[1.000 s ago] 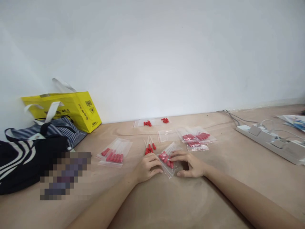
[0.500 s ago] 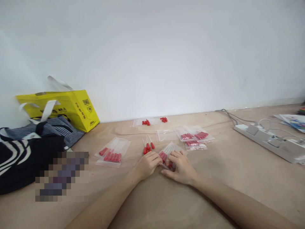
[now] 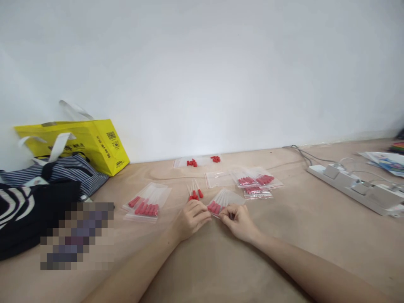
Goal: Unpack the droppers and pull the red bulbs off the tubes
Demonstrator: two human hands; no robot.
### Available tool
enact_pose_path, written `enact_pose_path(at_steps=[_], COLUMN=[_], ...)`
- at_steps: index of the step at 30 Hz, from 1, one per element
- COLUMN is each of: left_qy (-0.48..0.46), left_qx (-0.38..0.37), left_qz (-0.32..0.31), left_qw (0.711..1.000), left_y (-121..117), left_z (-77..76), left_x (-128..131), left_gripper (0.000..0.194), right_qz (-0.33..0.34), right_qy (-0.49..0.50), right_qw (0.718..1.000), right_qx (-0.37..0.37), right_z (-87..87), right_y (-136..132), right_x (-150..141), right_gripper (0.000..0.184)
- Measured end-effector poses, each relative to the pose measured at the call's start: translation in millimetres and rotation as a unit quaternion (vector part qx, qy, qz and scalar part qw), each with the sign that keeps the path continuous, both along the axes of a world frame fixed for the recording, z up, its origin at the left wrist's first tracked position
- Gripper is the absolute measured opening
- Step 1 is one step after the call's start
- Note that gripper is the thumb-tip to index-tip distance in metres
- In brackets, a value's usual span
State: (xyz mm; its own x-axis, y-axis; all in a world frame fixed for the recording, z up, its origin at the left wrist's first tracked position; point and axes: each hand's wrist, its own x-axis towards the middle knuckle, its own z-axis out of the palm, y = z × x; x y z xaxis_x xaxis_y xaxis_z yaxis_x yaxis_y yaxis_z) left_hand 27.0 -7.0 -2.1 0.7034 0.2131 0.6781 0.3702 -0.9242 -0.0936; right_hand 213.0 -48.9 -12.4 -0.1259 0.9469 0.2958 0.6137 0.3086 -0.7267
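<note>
Head view. The transparent bag (image 3: 235, 198) lies flat on the table (image 3: 202, 269) just beyond and between the fingertips of both hands, its near edge at the fingers and its wider end pointing away. The red-ended sticks (image 3: 215, 208) inside fan outward, their red ends nearest the fingers. Right hand (image 3: 238, 221): thumb and forefinger are brought together on the near edge, apparently pinching it, a hold suited to a thin film. Left hand (image 3: 192, 221): fingers are curled beside the bag's left near corner, probably to steady it; whether they grip the film cannot be told. Both forearms come in low, which presumably lets the table back the limp bag.

Loose sticks (image 3: 195, 194) lie just beyond the left fingers, likely placed for a short reach. Well to the left of those fingers rest filled bags (image 3: 148, 200); beyond and right of the right fingers is an overlapping group of bags (image 3: 255, 181), both seemingly set aside to leave the hands room. Farther out, near the wall, small red pieces (image 3: 192, 162) lie on a flat bag (image 3: 203, 162), which perhaps keeps them together. A power strip (image 3: 347, 185) lies well to the right of the fingers.
</note>
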Motion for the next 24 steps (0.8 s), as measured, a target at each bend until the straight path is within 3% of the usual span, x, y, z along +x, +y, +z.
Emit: enact_pose_path(at_steps=[12, 17, 21, 24], left_qy=[0.007, 0.021, 0.024, 0.034], left_qx=[-0.004, 0.018, 0.030, 0.029], left_qz=[0.013, 0.010, 0.008, 0.009], left_qw=[1.000, 1.000, 0.999, 0.999], left_y=[3.2, 3.5, 4.1, 3.7], left_z=[-4.2, -3.0, -4.0, -4.9], left_x=[4.0, 4.7, 5.1, 5.8], left_gripper=[0.015, 0.014, 0.017, 0.018], right_qz=[0.007, -0.027, -0.019, -0.012], right_qy=[0.049, -0.004, -0.045, -0.051], right_qw=[0.999, 1.000, 0.999, 0.998], right_qx=[-0.004, -0.013, -0.008, -0.019], right_z=[-5.3, 2.1, 12.3, 14.9], right_y=[2.5, 1.0, 0.1, 1.7], right_x=[-3.0, -6.2, -10.8, -14.1], right_gripper=[0.026, 0.027, 0.017, 0.020])
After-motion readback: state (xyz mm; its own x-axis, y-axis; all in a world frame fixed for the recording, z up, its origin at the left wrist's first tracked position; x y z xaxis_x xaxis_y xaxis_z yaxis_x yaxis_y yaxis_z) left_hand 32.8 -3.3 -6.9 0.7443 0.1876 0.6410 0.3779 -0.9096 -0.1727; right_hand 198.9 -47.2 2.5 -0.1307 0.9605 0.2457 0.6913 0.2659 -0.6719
